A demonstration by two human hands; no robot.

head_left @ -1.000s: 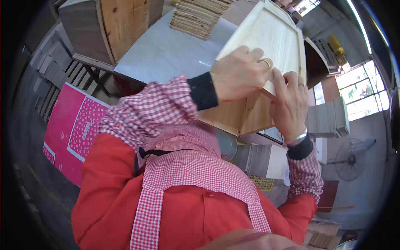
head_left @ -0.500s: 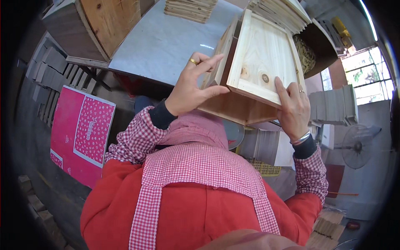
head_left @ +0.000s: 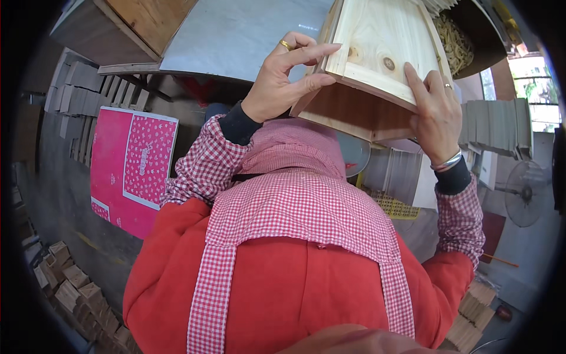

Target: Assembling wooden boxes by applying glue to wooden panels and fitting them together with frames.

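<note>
A pale wooden box (head_left: pixel 383 41) with a knotted, framed top panel is tilted in front of me, its hollow inside (head_left: pixel 354 109) showing below the near edge. My left hand (head_left: pixel 286 76) is at the near left corner, forefinger and thumb closing on it from the side. On the near right corner is my right hand (head_left: pixel 437 115), fingers over the top panel and thumb hidden behind the edge. The box's far end runs out of the picture.
A light grey table (head_left: pixel 236 41) lies beyond my left hand, beside a large wooden case (head_left: pixel 109 41). A dark bin (head_left: pixel 480 44) with wood shavings stands right of the box. Stacked panels (head_left: pixel 498 127), a fan (head_left: pixel 526 192) and a pink sheet (head_left: pixel 112 153) are around me.
The dark gap between the box's left side panel and its top has closed up. My left hand has come to the near corner. Table and box sit higher in view.
</note>
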